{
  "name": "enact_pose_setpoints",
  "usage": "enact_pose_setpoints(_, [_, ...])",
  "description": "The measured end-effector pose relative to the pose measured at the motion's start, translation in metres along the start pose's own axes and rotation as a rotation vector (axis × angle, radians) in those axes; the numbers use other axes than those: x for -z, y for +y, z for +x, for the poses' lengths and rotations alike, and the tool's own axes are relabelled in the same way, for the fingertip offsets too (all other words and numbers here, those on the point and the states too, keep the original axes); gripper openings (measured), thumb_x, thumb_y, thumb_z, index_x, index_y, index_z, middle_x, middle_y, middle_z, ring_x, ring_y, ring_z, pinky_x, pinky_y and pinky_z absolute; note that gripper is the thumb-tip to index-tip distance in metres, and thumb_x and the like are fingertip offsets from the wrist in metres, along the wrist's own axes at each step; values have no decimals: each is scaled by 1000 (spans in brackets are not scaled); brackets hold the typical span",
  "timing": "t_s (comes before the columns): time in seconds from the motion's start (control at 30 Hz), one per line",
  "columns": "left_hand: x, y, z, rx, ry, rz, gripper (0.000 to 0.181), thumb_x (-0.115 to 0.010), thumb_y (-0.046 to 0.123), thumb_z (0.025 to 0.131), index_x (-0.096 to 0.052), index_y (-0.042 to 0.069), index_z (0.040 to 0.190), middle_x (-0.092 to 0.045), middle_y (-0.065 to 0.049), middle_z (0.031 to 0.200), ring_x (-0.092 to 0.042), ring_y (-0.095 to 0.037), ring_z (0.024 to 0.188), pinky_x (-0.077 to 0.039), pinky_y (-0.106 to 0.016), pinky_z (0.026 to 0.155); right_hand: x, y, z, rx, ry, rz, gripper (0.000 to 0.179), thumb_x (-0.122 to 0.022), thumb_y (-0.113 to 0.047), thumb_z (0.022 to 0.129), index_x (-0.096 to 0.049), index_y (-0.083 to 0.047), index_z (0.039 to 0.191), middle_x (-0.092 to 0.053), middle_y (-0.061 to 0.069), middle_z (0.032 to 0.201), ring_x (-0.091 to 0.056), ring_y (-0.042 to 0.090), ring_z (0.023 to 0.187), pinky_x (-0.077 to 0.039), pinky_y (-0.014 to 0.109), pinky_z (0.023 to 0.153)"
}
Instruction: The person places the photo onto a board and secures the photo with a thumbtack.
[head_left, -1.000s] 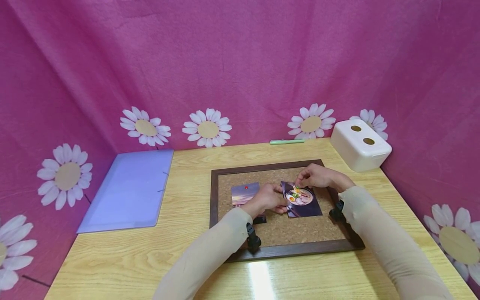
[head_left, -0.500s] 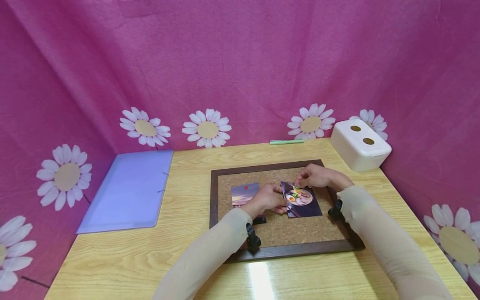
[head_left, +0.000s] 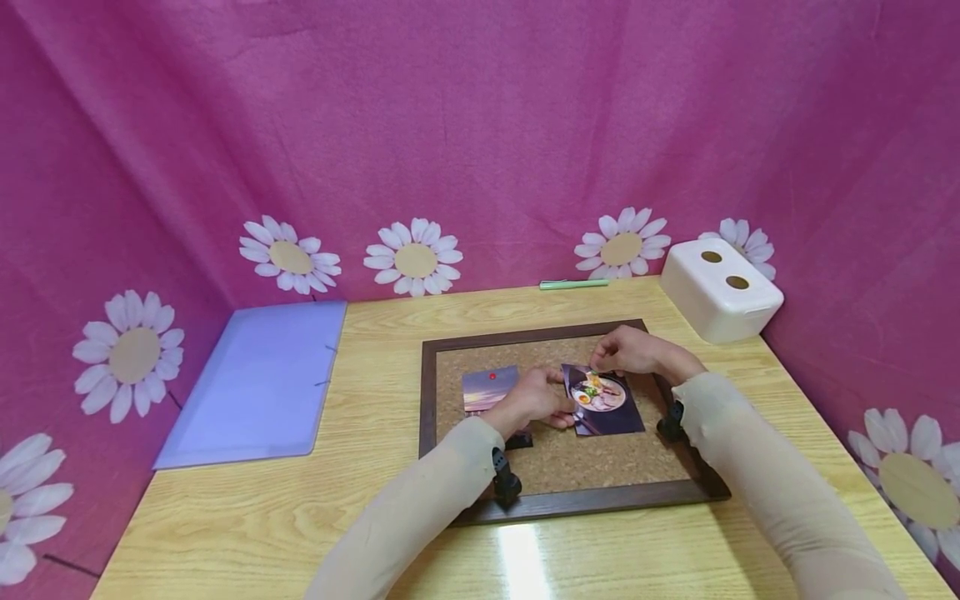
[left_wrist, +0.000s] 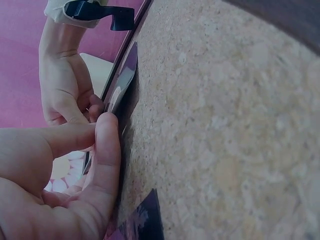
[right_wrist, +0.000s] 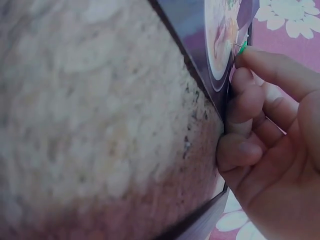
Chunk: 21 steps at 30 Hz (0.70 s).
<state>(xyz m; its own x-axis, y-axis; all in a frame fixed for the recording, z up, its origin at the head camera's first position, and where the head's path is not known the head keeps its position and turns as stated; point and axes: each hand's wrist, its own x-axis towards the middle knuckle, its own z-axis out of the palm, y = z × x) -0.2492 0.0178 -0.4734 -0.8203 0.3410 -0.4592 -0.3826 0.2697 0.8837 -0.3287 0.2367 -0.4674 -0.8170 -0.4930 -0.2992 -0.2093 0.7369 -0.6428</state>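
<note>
A square photo of a noodle bowl (head_left: 622, 421) lies over the cork board (head_left: 592, 467). My left hand (head_left: 536, 396) pinches its left edge between thumb and fingers, and the photo lifts slightly off the cork in the left wrist view. At the photo's top edge is my right hand (head_left: 630, 350). Its thumb and finger pinch a green push pin (right_wrist: 243, 47), whose thin needle points toward the picture. Left of these, a sunset photo (head_left: 480, 387) is fixed with a red push pin (head_left: 492, 376); my left hand and forearm cover part of it.
A dark wooden frame (head_left: 577, 500) surrounds the cork. Behind the board lies a green pen (head_left: 573, 284). A white box (head_left: 720, 292) with two round holes stands at the back right, and a translucent lilac folder (head_left: 255, 375) lies at the left.
Both hands keep nearly the same places. The right fingers have shifted very slightly, and the green pin is less visible between them in the head view.
</note>
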Motion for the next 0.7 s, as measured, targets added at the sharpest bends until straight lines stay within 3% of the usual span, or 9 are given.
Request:
enact_pose_setpoints(0.43, [-1,-1,1,5,19,9,47,-70,-4,88,-47,3,129,-65,-9,64,-63,-12,50,-55,-21,49,-3,0,0,12,38,-12,9,-70,-13,92,-74,-6,93,-68,-4,80,-56,12,70,-50,26,62])
enact_pose_setpoints(0.7, [-1,0,1,-2,17,-4,73,-70,-4,89,-31,9,149,-66,-10,64,-64,-14,50,-55,-23,48,-6,-4,0,8,83,-67,4,-73,-12,88,-74,-9,86,-67,-5,72,-55,10,60,-46,26,58])
